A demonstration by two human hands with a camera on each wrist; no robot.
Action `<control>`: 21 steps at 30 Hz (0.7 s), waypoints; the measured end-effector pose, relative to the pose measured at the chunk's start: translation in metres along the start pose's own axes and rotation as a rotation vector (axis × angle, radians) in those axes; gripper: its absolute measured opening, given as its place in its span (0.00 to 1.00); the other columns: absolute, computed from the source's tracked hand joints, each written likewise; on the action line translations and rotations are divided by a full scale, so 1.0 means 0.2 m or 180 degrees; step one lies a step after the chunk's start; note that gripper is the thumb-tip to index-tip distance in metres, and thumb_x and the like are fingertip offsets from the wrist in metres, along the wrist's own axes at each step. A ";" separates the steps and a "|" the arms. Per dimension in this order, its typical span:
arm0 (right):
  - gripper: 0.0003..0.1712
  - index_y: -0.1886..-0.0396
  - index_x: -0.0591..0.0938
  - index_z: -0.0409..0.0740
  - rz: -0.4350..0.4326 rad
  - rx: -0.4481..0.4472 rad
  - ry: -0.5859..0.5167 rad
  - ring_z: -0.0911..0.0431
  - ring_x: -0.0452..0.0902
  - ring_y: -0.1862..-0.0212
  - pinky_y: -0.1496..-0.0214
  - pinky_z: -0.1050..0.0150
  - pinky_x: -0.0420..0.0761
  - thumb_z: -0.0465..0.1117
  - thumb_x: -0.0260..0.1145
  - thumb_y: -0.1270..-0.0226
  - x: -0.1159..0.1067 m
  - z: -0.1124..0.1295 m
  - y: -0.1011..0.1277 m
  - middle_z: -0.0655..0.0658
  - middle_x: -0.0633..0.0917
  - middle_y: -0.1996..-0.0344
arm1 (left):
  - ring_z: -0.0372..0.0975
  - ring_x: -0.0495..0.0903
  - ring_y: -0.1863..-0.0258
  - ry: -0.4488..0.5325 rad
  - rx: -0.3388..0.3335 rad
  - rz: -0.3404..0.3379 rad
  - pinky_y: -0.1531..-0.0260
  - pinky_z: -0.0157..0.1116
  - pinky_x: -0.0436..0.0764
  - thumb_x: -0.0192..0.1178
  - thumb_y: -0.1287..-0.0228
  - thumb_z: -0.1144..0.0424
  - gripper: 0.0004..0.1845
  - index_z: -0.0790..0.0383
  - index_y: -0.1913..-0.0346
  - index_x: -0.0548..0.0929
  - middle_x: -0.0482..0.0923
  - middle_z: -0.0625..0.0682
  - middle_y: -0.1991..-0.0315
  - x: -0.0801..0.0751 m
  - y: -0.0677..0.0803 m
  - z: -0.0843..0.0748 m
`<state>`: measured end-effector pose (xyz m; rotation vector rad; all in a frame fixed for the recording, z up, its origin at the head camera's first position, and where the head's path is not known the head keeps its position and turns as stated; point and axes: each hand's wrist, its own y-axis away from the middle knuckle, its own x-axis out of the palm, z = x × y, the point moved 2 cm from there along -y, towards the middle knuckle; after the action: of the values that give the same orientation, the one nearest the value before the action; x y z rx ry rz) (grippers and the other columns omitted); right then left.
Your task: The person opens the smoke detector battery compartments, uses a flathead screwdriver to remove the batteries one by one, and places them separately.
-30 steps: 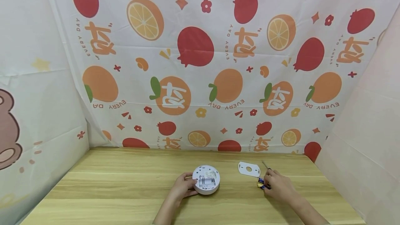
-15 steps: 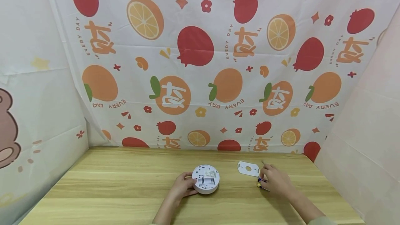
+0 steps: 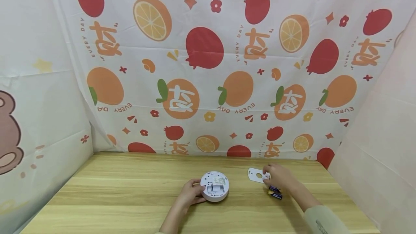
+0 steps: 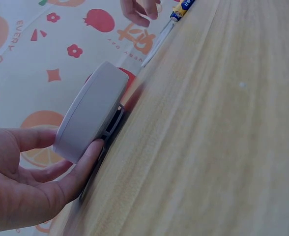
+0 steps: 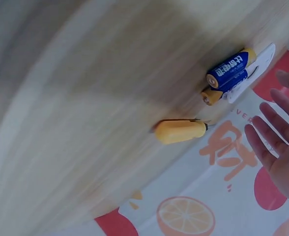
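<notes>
My left hand [image 3: 190, 193] grips a round white smoke detector [image 3: 210, 178] by its left rim, with the back and its open battery compartment [image 3: 216, 188] facing up. In the left wrist view, thumb and fingers pinch the edge of the detector [image 4: 93, 108], which is tilted against the table. The right hand [image 3: 279, 178] hovers over the right end of a white mounting plate [image 3: 254, 173], its fingers spread loosely in the right wrist view and holding nothing. Two blue-and-gold batteries [image 3: 275, 195] lie just below that hand.
A yellow-handled screwdriver [image 5: 181, 132] lies on the table near the batteries [image 5: 231, 67]; in the head view the right hand and forearm hide it. A fruit-print cloth [image 3: 208, 89] hangs behind the table's back edge, with pale cloth at both sides.
The right hand has moved left and away from the batteries, up over the mounting plate, leaving the batteries in full sight. The left hand and the smoke detector have stayed in place.
</notes>
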<state>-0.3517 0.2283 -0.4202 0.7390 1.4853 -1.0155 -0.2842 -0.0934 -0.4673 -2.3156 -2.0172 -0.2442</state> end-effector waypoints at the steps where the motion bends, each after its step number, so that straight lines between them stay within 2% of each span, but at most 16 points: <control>1: 0.11 0.67 0.80 0.50 0.0067 0.0029 -0.0026 0.54 0.73 0.62 0.64 0.55 0.76 0.46 0.71 0.49 0.00 0.00 -0.01 0.49 0.78 0.61 | 0.44 0.76 0.63 -0.0004 0.0003 0.0000 0.64 0.42 0.81 0.51 0.39 0.73 0.27 0.85 0.41 0.55 0.71 0.70 0.52 0.00 0.00 0.00; 6: 0.16 0.60 0.80 0.49 0.0342 0.0168 -0.0165 0.52 0.72 0.57 0.58 0.51 0.76 0.47 0.71 0.50 0.03 -0.01 -0.06 0.46 0.77 0.54 | 0.45 0.76 0.63 -0.0005 0.0016 0.0005 0.64 0.42 0.81 0.51 0.39 0.73 0.27 0.85 0.41 0.55 0.71 0.70 0.52 0.01 0.00 -0.01; 10: 0.24 0.54 0.79 0.45 0.0538 0.0269 -0.0216 0.51 0.72 0.57 0.54 0.50 0.75 0.47 0.72 0.52 0.05 -0.02 -0.07 0.44 0.77 0.53 | 0.45 0.76 0.62 0.0020 0.0005 0.0037 0.64 0.42 0.81 0.52 0.39 0.72 0.28 0.84 0.41 0.55 0.71 0.69 0.53 0.01 0.00 -0.01; 14: 0.31 0.47 0.76 0.41 0.0705 0.0397 -0.0298 0.47 0.71 0.51 0.48 0.47 0.72 0.46 0.73 0.52 0.07 -0.04 -0.08 0.41 0.76 0.50 | 0.46 0.76 0.61 0.0010 -0.0005 0.0030 0.64 0.41 0.81 0.52 0.39 0.72 0.28 0.84 0.41 0.56 0.71 0.70 0.53 0.01 0.00 -0.01; 21: 0.32 0.45 0.75 0.38 0.0916 0.0602 -0.0517 0.49 0.70 0.53 0.47 0.49 0.71 0.43 0.72 0.52 0.07 -0.04 -0.10 0.41 0.76 0.51 | 0.45 0.76 0.62 -0.0011 0.0004 -0.0012 0.64 0.42 0.81 0.51 0.38 0.73 0.27 0.85 0.41 0.55 0.70 0.71 0.52 0.01 0.01 -0.01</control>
<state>-0.3746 0.2250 -0.4306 0.9518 1.1164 -0.9771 -0.2827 -0.0921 -0.4658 -2.3133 -2.0226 -0.2391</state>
